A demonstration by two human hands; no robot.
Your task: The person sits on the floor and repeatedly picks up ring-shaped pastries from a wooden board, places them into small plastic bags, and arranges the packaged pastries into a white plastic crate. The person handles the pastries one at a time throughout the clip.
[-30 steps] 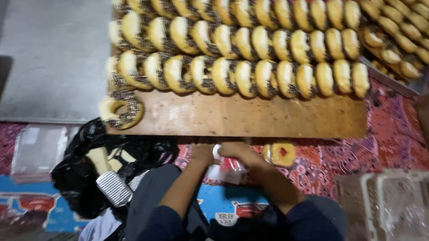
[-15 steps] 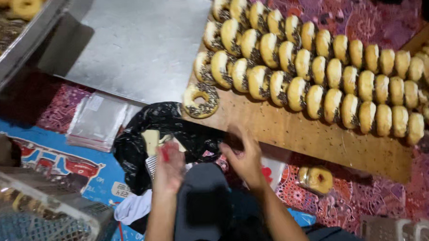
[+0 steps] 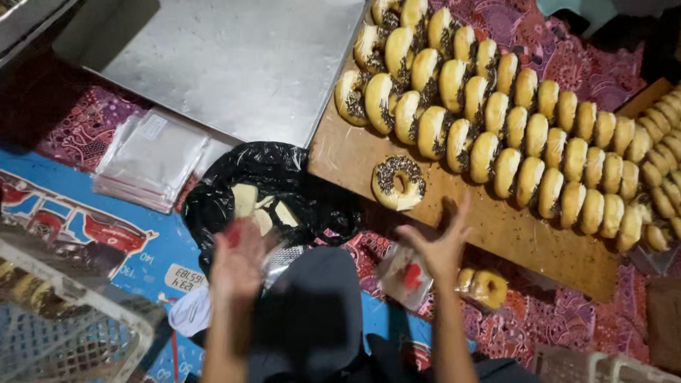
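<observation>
Since the earlier frames the view has swung left and both hands have lifted and spread apart; the loose doughnut is now ahead of the right hand

Far left of the left hand: white wire basket [image 3: 51, 330]. Up-left of it: stack of clear plastic bags [image 3: 152, 156] on the patterned floor cloth. Beyond both hands: metal tray [image 3: 238, 59].

Left hand [image 3: 237, 259]: raised, blurred, fingers loosely curled round something red and clear, can't tell what. Black plastic bag [image 3: 276, 186] just beyond it, pale pieces inside.

Right hand [image 3: 437, 245]: open, fingers spread, holding nothing. Chocolate-sprinkled doughnut [image 3: 399, 182] lies flat just beyond its fingertips on the wooden board [image 3: 508, 231], not touching. Small clear packet [image 3: 405, 276] just left of the wrist, wrapped doughnut [image 3: 483, 286] just right of it.

Right of both hands: rows of doughnuts [image 3: 535, 135] standing on edge across the board
</observation>
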